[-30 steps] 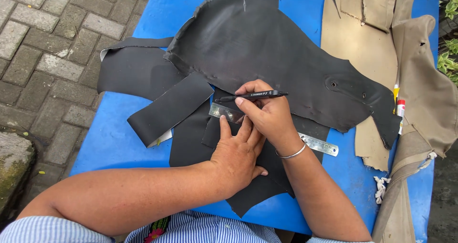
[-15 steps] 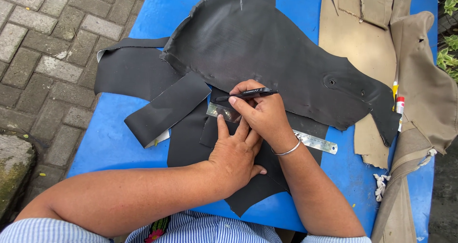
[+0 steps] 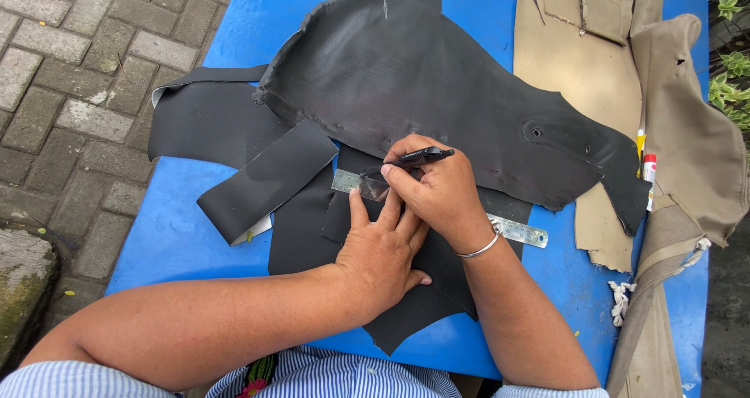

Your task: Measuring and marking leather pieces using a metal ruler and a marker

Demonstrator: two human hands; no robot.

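Left hand presses flat on a steel ruler atop black leatherette pieces; right hand grips a black pen, marking along the ruler's edge.

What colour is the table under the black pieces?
Bright blue table, seen in the head view.

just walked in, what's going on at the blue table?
A person is marking black sheet material along a metal ruler. The left hand presses flat on the ruler and the black piece under it. The right hand holds a black pen, tip at the ruler's edge. A larger black sheet and tan pieces lie on the blue table.
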